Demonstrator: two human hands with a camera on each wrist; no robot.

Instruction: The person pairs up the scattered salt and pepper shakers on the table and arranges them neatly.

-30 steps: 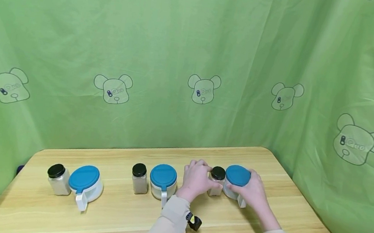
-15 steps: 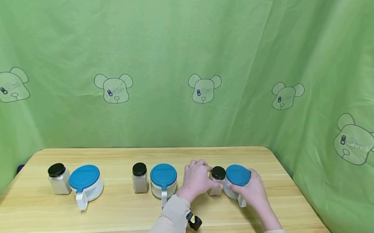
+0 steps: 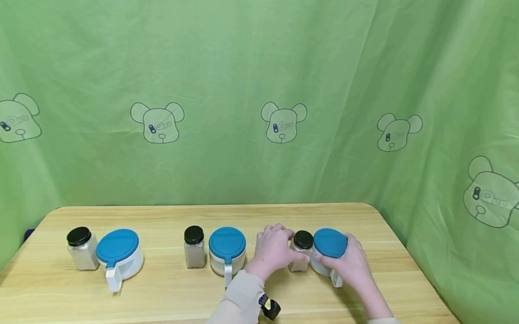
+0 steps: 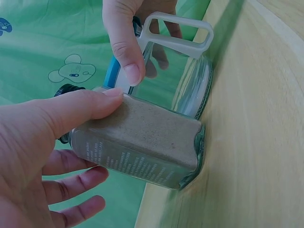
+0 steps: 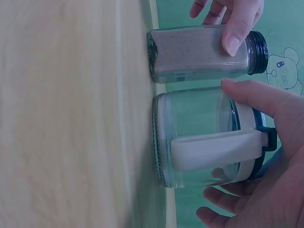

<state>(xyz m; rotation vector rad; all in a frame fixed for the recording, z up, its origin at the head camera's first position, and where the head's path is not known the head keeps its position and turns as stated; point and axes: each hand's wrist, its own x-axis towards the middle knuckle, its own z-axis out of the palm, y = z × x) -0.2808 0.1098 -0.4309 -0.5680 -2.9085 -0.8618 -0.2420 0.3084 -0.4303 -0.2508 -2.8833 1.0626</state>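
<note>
Toward the right of the table, my left hand holds a square glass spice jar between thumb and fingers. Grey-brown powder fills most of this jar, and its lid is black. Close beside it, my right hand grips a round glass seasoning pot near the top, with the thumb on the near side. The pot has a blue lid and a white handle facing me. Both containers stand upright on the wooden table, side by side.
Left of my hands stand another spice jar and blue-lidded pot. A third spice jar and pot are at the far left. Green curtain hangs behind the table and along its sides.
</note>
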